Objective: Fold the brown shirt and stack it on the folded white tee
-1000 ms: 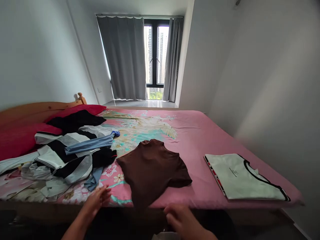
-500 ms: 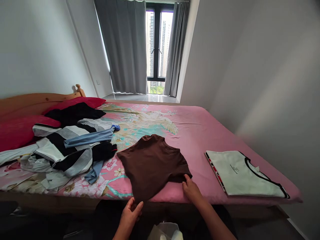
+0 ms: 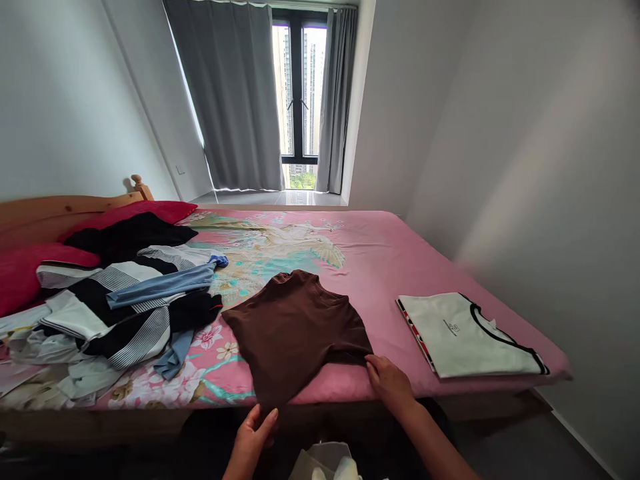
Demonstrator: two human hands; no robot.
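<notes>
A brown T-shirt [image 3: 295, 330] lies spread on the pink floral bed sheet [image 3: 400, 260], its lower part hanging over the near edge. My left hand [image 3: 255, 433] pinches the shirt's hanging hem below the bed edge. My right hand [image 3: 387, 380] rests on the sheet at the shirt's right sleeve, fingers touching the fabric. To the right lies a folded white T-shirt [image 3: 465, 333] with black collar trim.
A heap of striped, black and blue clothes [image 3: 125, 307] covers the bed's left side, next to red pillows [image 3: 20, 273] and a wooden headboard [image 3: 65, 207]. Grey curtains [image 3: 235, 100] frame a window at the far end. White walls stand close on both sides.
My left hand moved from the sheet at the left to the shirt's hanging hem. My right hand rose from below the bed edge onto the right sleeve. The view shifted slightly.
</notes>
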